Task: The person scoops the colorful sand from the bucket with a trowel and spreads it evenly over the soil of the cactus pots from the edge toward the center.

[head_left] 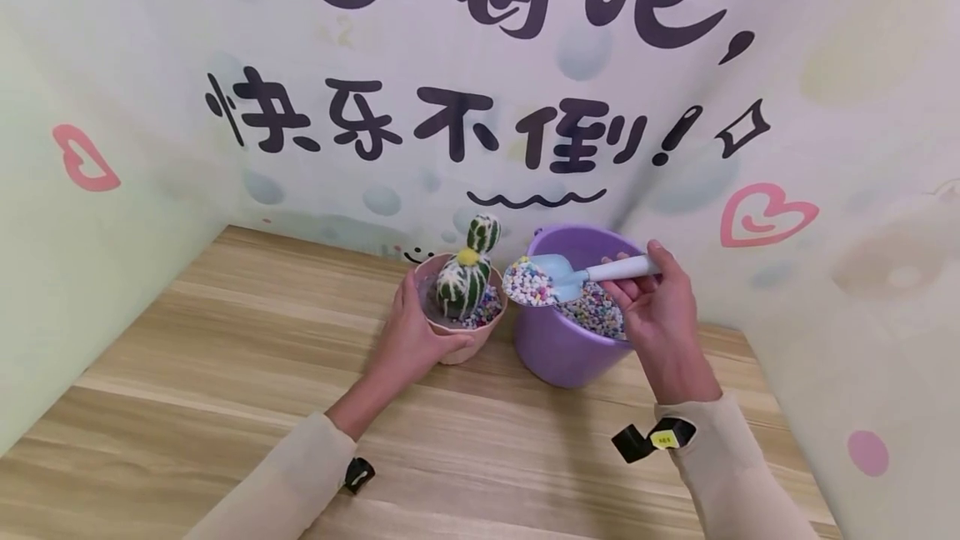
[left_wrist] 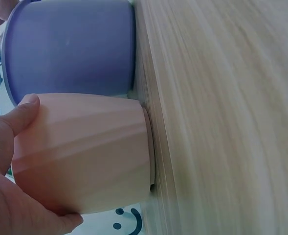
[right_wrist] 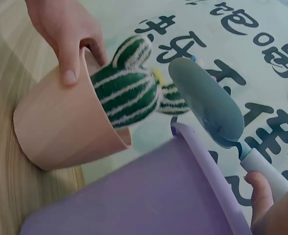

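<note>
In the head view my left hand [head_left: 416,332] grips the rim of a pink flowerpot [head_left: 457,347], thumb at the near side. A green cactus [head_left: 461,286] with white stripes and a yellow flower stands in it. Colourful pebbles cover the pot's right part; grey material shows on the left. My right hand [head_left: 660,315] holds the white handle of a light blue trowel [head_left: 566,273], heaped with multicoloured pebbles [head_left: 529,283]. The trowel is above a purple bucket [head_left: 562,352], its tip near the pot's right rim. From the right wrist view, the trowel's underside [right_wrist: 207,100] shows.
The bucket holds more coloured pebbles [head_left: 600,312] and stands just right of the pot. Both are on a wooden table [head_left: 285,340], close to a printed wall cloth [head_left: 300,182] at the back.
</note>
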A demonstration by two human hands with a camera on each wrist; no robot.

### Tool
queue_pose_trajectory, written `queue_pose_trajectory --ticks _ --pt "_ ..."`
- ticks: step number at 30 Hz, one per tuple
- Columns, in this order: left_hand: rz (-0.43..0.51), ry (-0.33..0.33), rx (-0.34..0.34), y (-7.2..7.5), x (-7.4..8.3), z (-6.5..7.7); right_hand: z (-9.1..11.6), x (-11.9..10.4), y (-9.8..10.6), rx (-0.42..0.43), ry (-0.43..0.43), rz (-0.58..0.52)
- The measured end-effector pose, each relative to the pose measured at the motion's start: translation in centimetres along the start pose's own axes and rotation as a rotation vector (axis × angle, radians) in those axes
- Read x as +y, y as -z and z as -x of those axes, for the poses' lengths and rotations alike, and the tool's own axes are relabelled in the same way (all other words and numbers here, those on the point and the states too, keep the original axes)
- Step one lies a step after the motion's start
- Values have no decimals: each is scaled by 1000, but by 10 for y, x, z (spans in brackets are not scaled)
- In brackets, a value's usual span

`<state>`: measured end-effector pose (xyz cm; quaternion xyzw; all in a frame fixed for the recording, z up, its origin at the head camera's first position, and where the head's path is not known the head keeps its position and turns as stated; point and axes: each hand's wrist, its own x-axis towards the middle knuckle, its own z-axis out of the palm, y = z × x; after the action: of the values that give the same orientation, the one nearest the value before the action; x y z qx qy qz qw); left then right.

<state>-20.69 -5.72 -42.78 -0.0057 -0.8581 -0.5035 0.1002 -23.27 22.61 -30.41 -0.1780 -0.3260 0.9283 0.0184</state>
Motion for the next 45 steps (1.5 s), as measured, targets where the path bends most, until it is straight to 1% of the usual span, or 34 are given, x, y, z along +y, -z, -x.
queue_pose_trajectory --ticks 5,9,12,19,26,31,36,39,42,45 --pt "6 -20 38 -3 -1 -1 5 6 -1 -1 -9 10" --pt "2 -34 56 -4 -1 0 9 10 0 6 8 31" --pt "-6 -27 61 -4 1 1 12 11 0 15 23 29" --pt "-28 15 62 -6 3 2 17 13 -1 17 66 10" --pt "-25 -6 101 -10 4 4 21 18 -4 7 102 13" --pt "-37 1 127 -14 6 6 21 20 -5 9 115 12" --pt "-59 9 159 -17 8 7 21 22 -5 0 149 51" --pt "-61 -1 176 -18 9 7 21 23 -6 -3 161 62" --pt "-46 -27 190 -19 8 7 21 24 -8 1 168 69" --pt "-34 -45 192 -20 8 7 20 26 -9 9 174 77"
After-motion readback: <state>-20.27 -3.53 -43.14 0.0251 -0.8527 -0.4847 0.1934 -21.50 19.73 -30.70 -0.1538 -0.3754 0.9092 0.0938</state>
